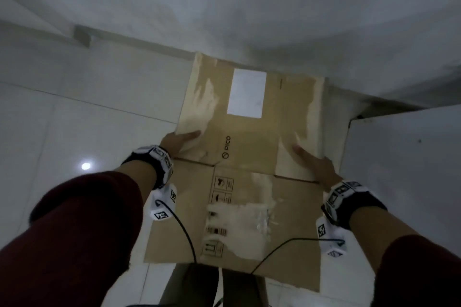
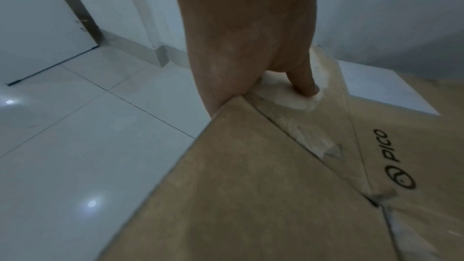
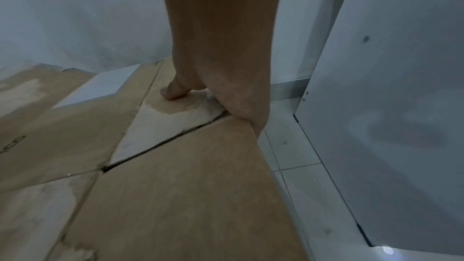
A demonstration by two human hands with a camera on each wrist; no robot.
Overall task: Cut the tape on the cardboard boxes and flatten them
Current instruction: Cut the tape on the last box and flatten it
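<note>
Your flattened cardboard box [image 1: 249,147] hangs between your hands over the white tiled floor [image 1: 74,119], its far end toward the wall [image 1: 249,7]. A white label [image 1: 247,93] sits on the far panel, with the PICO logo [image 1: 226,147] nearer you and torn pale patches along both sides. Your left hand [image 1: 178,141] grips the left edge, thumb on top. Your right hand [image 1: 316,163] grips the right edge the same way. A white cabinet [image 1: 411,169] stands just beside the box on your right.
</note>
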